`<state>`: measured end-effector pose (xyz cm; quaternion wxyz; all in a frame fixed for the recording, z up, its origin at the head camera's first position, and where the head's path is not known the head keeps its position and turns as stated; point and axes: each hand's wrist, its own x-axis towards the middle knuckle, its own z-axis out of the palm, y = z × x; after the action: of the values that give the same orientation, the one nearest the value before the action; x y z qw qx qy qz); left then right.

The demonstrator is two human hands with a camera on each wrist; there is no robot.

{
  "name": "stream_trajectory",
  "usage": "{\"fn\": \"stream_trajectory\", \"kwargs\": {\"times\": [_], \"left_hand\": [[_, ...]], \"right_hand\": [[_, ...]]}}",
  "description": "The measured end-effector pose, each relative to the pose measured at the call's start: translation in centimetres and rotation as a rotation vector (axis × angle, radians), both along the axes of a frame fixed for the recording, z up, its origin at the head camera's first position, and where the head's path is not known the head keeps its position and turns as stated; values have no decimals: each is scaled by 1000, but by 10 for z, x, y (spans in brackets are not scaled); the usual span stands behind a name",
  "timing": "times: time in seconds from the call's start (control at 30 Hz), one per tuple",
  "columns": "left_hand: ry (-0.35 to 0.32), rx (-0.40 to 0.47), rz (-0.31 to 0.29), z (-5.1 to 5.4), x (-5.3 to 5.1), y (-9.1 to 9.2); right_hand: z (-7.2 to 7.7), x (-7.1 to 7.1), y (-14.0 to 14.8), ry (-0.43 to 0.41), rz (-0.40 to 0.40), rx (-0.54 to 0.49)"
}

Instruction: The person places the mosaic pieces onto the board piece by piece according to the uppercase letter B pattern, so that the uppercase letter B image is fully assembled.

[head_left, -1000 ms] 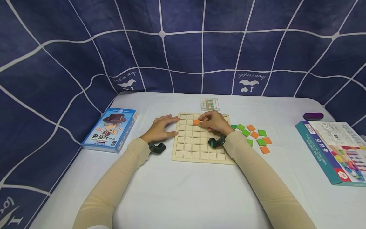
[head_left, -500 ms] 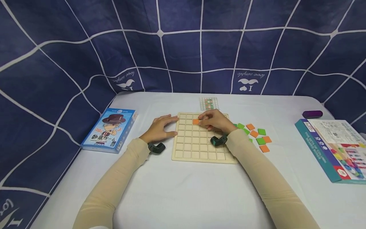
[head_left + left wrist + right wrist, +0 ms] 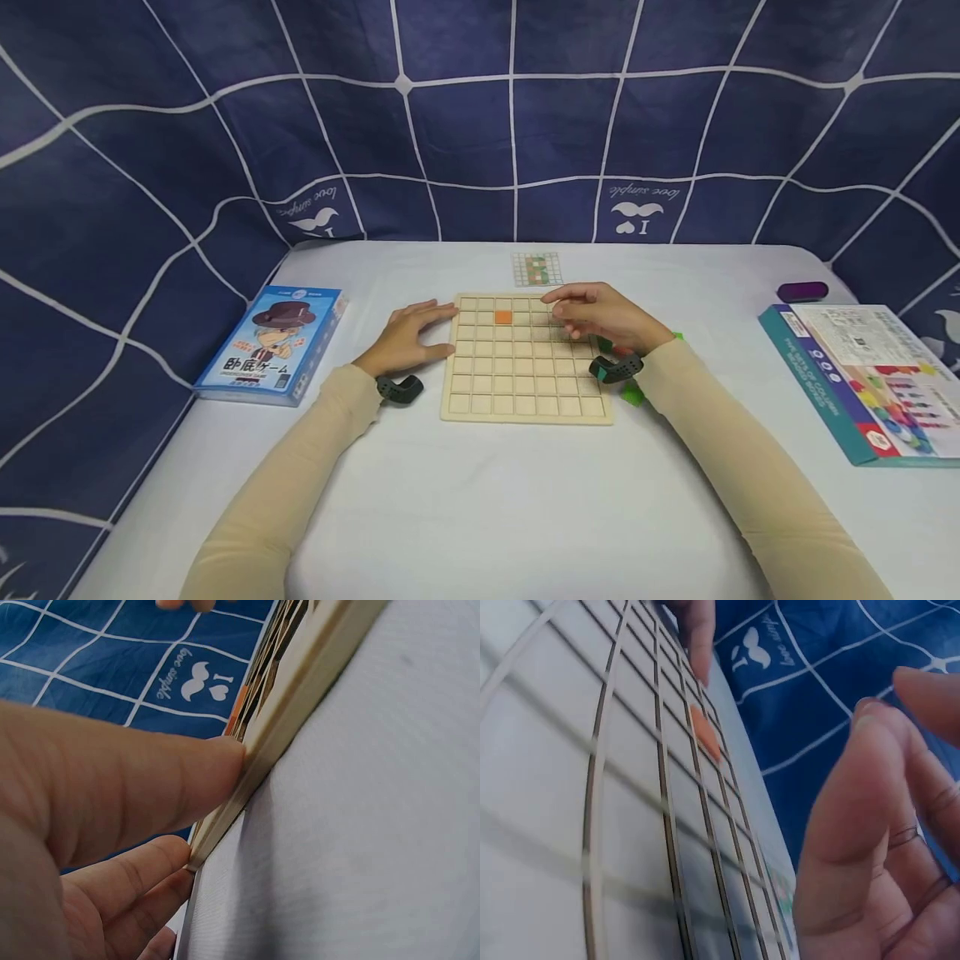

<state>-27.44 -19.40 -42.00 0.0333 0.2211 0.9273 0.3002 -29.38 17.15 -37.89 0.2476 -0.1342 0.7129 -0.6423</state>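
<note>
A wooden grid board [image 3: 525, 367] lies on the white table, with one orange square tile [image 3: 503, 317] in a cell of its second row from the back. Beside the board's left edge is my left hand [image 3: 408, 337]; its extended thumb and fingers touch that edge, as the left wrist view also shows. My right hand [image 3: 611, 318] hovers over the board's back right part, fingers loosely bent, nothing between thumb and fingertips in the right wrist view. Right of the board, loose tiles such as a green tile [image 3: 633, 393] are mostly hidden by my right hand and sleeve.
A card with a coloured grid pattern [image 3: 537, 269] lies behind the board. A blue game box [image 3: 272, 343] is at the left. On the right are a teal-edged box [image 3: 873, 379] and a dark purple oblong object [image 3: 802, 292]. A navy curtain [image 3: 465, 125] closes the back.
My right hand has let go of the orange tile and moved right, now covering most of the loose tiles. My left hand keeps its place at the board's edge. The head view has shifted slightly.
</note>
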Motion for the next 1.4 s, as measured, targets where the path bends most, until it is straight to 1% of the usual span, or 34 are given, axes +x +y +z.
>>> {"fn": "stream_trajectory", "kwargs": {"times": [0.2, 0.5, 0.7, 0.83, 0.97, 1.07, 1.4], "left_hand": [[4, 3, 6, 1, -1, -1], [3, 10, 5, -3, -2, -1], [7, 15, -2, -2, -2, 0], [11, 16, 2, -2, -2, 0], [9, 13, 6, -3, -2, -1], [8, 11, 7, -3, -2, -1], [16, 4, -1, -4, -3, -1]], "right_hand": [[4, 8, 27, 51, -62, 13], [-1, 16, 62, 105, -161, 15], [-7, 13, 83, 127, -197, 26], [-11, 9, 93, 118, -198, 45], [-14, 7, 98, 92, -203, 119], [-17, 6, 99, 97, -194, 198], [-21, 2, 94, 252, -133, 472]]}}
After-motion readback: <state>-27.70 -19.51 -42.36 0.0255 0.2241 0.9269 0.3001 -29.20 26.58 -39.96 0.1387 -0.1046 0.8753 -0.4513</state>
